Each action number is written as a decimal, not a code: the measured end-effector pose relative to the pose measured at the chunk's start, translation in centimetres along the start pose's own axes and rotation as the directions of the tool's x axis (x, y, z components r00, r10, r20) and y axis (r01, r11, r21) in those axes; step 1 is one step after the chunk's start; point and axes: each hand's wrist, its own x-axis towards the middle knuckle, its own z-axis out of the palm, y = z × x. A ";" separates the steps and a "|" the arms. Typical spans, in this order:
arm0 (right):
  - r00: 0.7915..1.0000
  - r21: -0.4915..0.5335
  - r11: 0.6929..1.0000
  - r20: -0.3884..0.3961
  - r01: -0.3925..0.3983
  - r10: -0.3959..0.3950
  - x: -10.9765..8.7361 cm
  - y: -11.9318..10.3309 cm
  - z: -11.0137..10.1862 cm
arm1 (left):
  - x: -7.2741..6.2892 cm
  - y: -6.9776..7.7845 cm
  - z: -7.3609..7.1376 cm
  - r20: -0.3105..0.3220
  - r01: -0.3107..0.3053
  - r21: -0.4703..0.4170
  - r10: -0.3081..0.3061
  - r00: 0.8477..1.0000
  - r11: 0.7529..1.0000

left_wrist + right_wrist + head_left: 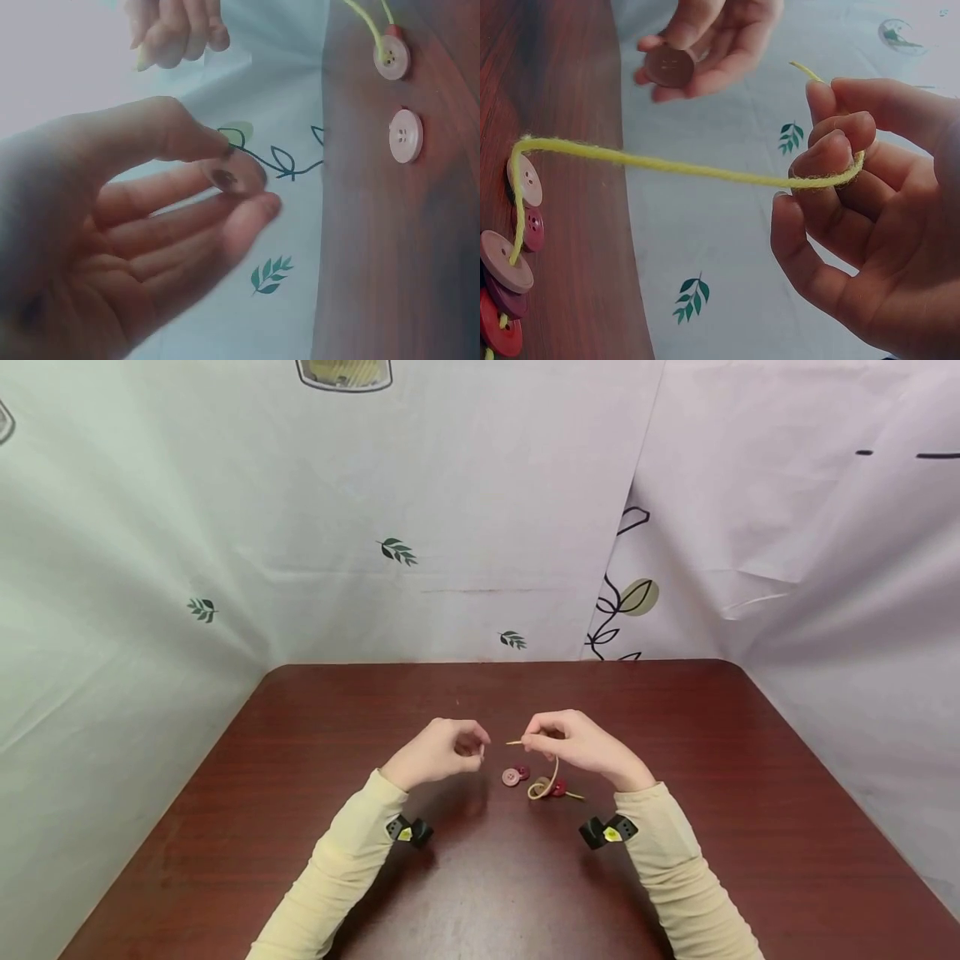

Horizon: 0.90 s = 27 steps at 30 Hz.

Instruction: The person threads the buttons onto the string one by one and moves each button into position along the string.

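Between thumb and fingertips my left hand (438, 752) pinches a brownish button (669, 66), held up above the table. Facing it, my right hand (577, 746) pinches a yellow yarn (690, 171) near its end, and a short tip (804, 70) sticks out toward the left hand. The yarn runs over the right fingers and down to a threaded stack on the table, where a pale button (506, 262) lies over a red button (501, 322). The button and the yarn tip are apart.
Beside the threaded stack lie a loose pink button (511, 777) and a dark magenta button (523, 772). They rest on a dark red-brown table (480, 893). A white patterned sheet (480, 510) hangs behind the table and along its sides.
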 end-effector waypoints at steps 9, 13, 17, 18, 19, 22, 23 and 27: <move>1.000 -0.002 1.000 0.001 0.020 -0.020 0.1 0.0 0.3 | 0.0 0.6 0.0 -0.049 -0.078 -0.233 0.069 0.996 0.969; 0.999 -0.012 0.999 0.000 0.043 -0.043 0.1 0.0 0.5 | 0.0 0.8 0.0 -0.084 -0.097 -0.288 0.075 0.994 0.953; 0.999 -0.015 0.999 -0.007 0.052 -0.052 0.2 -0.1 0.8 | 0.0 0.8 0.1 -0.102 -0.127 -0.292 0.101 0.990 0.948; 0.999 -0.018 0.998 -0.012 0.053 -0.053 0.2 -0.1 0.8 | 0.0 0.8 0.1 -0.102 -0.135 -0.290 0.109 0.989 0.948; 0.998 -0.021 0.998 -0.018 0.052 -0.053 0.2 -0.2 0.9 | 0.0 0.9 0.1 -0.102 -0.141 -0.288 0.116 0.988 0.947; 0.998 -0.034 0.998 -0.039 0.049 -0.050 0.3 -0.2 1.0 | 0.0 1.0 0.2 -0.099 -0.150 -0.282 0.127 0.987 0.948; 0.998 -0.039 0.998 -0.045 0.047 -0.049 0.3 -0.2 1.0 | 0.1 1.0 0.3 -0.097 -0.150 -0.282 0.128 0.987 0.948; 0.997 -0.059 0.997 -0.056 0.041 -0.045 0.4 -0.3 1.1 | 0.0 1.0 0.3 -0.095 -0.149 -0.274 0.128 0.987 0.950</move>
